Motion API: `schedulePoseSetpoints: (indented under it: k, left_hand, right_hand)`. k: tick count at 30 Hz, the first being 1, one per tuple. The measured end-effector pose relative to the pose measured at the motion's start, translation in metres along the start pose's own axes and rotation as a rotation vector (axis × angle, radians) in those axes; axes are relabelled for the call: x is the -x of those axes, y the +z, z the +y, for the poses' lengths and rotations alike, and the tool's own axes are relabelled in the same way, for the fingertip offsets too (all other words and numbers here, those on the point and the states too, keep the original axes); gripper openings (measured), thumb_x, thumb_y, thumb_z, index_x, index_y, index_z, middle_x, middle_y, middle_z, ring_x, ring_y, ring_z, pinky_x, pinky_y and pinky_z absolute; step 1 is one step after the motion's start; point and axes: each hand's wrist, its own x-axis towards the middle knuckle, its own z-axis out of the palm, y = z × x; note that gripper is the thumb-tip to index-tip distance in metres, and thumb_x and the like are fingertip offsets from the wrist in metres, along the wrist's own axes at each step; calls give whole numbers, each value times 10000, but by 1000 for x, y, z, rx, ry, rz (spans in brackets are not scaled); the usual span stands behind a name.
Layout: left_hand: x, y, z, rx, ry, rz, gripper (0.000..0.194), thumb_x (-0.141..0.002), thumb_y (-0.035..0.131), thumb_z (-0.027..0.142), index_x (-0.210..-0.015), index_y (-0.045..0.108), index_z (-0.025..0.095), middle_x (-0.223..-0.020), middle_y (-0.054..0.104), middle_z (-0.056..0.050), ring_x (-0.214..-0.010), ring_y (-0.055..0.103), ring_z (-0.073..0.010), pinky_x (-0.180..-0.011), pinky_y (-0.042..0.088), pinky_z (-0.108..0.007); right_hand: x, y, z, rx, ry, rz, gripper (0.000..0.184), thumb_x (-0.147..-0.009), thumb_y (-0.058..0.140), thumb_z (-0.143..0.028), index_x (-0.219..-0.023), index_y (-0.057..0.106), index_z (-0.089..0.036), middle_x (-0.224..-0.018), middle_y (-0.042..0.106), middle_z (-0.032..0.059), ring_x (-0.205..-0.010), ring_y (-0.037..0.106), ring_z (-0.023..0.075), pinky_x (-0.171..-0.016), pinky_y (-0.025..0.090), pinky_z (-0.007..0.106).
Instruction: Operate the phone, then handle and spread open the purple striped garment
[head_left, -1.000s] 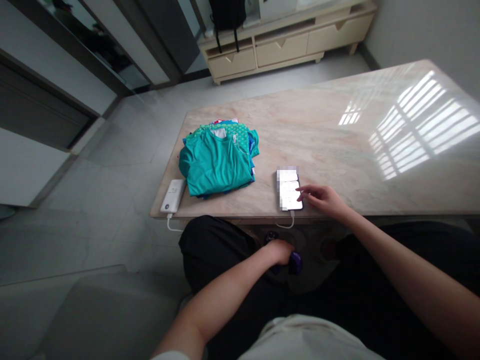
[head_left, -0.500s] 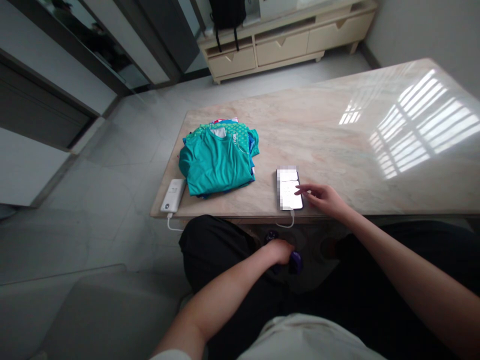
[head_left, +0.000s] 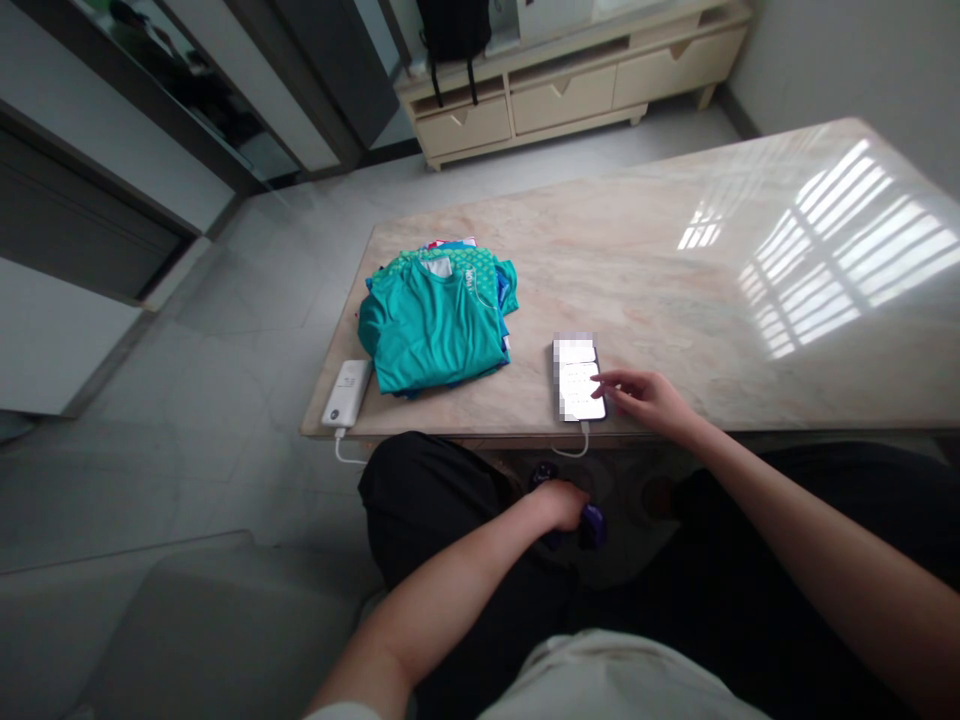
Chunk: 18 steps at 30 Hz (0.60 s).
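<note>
A lit phone (head_left: pixel 577 378) lies flat near the front edge of the marble table (head_left: pixel 675 280), with a white cable running from its near end. My right hand (head_left: pixel 649 398) rests beside it, fingers stretched out, the forefinger tip on the screen's right side. My left hand (head_left: pixel 559 503) sits below the table edge between my knees, its fingers curled on a small purple thing I cannot make out. A stack of folded teal shirts (head_left: pixel 435 320) lies to the left of the phone. A white power bank (head_left: pixel 346 392) sits at the table's front left corner.
A cream low cabinet (head_left: pixel 570 90) with drawers stands against the far wall, a black backpack (head_left: pixel 454 30) hanging on it. Dark wall panels line the left side. A grey chair seat (head_left: pixel 217 620) is at the lower left. Window light glares on the table's right half.
My right forefinger has shifted slightly on the phone screen, and the screen content has changed. My left hand has stayed where it was.
</note>
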Motion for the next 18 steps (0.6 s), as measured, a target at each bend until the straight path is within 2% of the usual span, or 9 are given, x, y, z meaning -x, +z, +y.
schedulePoseSetpoints:
  k: [6,11,18]
  left_hand:
    - [-2,3,-1,5,4,6,455,-942,632,212,-1392,654,144,-1319,725,-188,-1187,718,-353,-953,597,-403]
    - [-2,4,-1,7,-1,19,444,-933,637,220,-1372,667,157,-1312,731,-177,-1181,721,-344,-940,594,-383]
    - [-2,5,-1,5,-2,26,436,-936,631,232,-1367,667,174,-1311,735,-166,-1177,722,-332,-932,583,-364]
  right_hand:
    - [1,0,-2,34,-3,29,452,-945,609,-426,-1310,732,-189,-982,805,73,-581,534,130,-574,443,288]
    - [0,0,0,29,-14,33,447,-948,593,-422,-1306,722,-189,-1133,795,84,-601,539,127,-597,468,297]
    - [-1,0,1,36,-19,31,392,-951,596,-398,-1253,742,-196,-1211,777,82,-618,554,121,-612,477,293]
